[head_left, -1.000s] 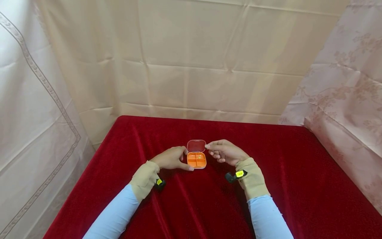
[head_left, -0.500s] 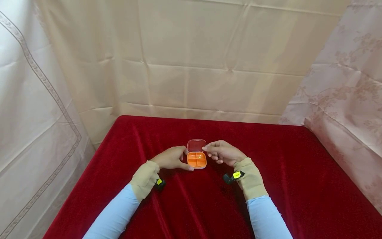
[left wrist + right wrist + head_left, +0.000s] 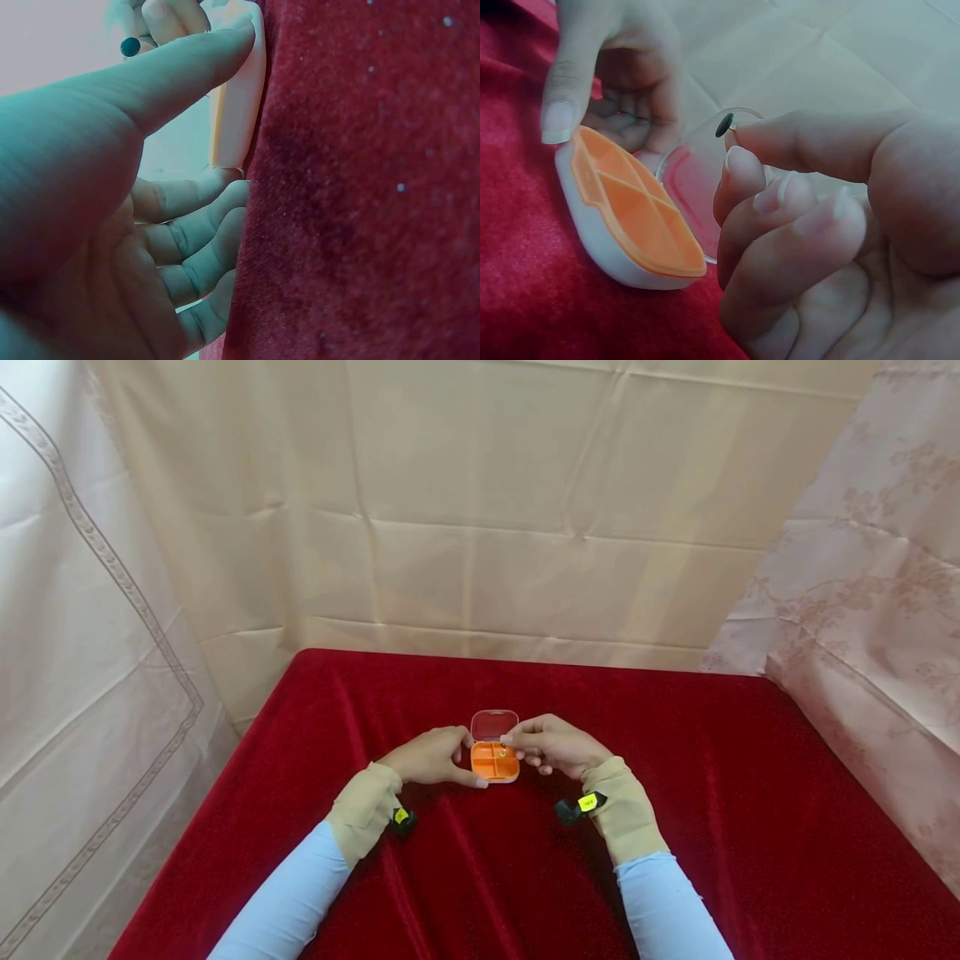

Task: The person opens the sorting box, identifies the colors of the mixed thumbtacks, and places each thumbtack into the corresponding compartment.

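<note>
An orange and white pill box (image 3: pixel 495 779) with divided compartments stands on the red cloth, its clear lid (image 3: pixel 492 725) tipped back. My left hand (image 3: pixel 429 757) grips the box by its left side, thumb at the front corner and index finger at the back. Between thumb and index finger my right hand (image 3: pixel 561 745) pinches a small stud with a flat, dark, round head (image 3: pixel 724 124). That hand is over the back right compartment, its other fingers curled. In the head view a tiny shiny thing (image 3: pixel 502 753) shows in this compartment.
Red velvet cloth (image 3: pixel 750 777) covers the table all round the box. Behind it hangs a beige curtain (image 3: pixel 465 527), with pale patterned cloths at the left (image 3: pixel 90 652) and right (image 3: pixel 862 568).
My right hand has moved left and slightly nearer, from beside the lid's right edge to over the back right compartment. The left hand and the box have stayed in place.
</note>
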### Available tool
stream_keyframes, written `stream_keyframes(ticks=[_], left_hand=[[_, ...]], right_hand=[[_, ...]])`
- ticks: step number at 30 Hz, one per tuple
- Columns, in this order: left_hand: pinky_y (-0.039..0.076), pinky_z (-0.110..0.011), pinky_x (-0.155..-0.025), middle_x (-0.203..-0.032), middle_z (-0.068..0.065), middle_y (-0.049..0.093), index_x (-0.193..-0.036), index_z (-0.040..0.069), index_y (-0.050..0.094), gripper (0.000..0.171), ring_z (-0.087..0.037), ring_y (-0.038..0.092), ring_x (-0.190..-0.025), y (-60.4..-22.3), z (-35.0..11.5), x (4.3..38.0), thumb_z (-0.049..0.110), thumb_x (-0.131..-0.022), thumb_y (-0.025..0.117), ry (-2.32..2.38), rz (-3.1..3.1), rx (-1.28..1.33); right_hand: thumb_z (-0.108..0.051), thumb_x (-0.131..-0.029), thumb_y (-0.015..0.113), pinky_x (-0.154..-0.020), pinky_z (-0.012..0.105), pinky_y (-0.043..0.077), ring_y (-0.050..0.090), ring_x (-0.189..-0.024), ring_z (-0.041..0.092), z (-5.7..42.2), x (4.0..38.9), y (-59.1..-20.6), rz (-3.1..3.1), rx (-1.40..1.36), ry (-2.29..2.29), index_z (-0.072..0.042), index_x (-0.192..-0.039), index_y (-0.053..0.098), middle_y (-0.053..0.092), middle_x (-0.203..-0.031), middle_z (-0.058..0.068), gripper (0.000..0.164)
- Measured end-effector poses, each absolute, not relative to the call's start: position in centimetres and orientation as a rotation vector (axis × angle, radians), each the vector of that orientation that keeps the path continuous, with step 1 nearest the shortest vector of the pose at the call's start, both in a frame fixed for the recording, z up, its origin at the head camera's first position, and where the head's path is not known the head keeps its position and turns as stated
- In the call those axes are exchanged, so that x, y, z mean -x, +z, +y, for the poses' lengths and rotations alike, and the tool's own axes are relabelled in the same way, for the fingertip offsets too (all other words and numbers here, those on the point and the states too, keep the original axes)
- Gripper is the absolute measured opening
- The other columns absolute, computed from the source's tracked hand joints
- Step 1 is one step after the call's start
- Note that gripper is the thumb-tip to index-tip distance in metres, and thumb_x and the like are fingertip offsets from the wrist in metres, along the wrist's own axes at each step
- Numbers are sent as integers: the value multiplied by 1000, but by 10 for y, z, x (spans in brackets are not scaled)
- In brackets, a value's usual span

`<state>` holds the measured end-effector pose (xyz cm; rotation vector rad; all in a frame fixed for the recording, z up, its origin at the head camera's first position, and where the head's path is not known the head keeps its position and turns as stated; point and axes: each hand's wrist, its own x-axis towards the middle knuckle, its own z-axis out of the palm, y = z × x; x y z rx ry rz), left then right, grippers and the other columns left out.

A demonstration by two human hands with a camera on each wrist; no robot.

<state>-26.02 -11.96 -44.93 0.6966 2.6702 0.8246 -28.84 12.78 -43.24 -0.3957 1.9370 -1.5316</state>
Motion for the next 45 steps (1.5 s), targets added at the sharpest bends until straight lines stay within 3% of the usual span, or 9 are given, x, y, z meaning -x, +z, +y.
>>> stream_keyframes(ticks=[13,24,45], left_hand=[[44,-27,-66,-89,-2,56,-115,12,57,63,-16,52,-77,-450,-120,262,56,-75,77,830,2664,-732],[44,-26,-66,-89,-2,56,-114,12,56,62,-15,52,-77,-449,-120,262,56,-75,77,823,2667,-725],[43,-26,-65,-89,-2,56,-114,12,56,60,-15,51,-76,-448,-120,260,54,-76,77,824,2666,-721]], right_hand=[[-22,-94,65,-47,23,36,40,-53,11,117,282,-434,2019,491,-1437,3,-88,57,47,-67,5,27],[-19,-94,64,-46,24,37,40,-49,10,111,279,-433,2125,485,-1348,1,-99,65,47,-66,2,20],[-18,-94,64,-46,25,38,41,-50,11,106,276,-430,2251,533,-1209,-4,-97,68,52,-70,4,15]])
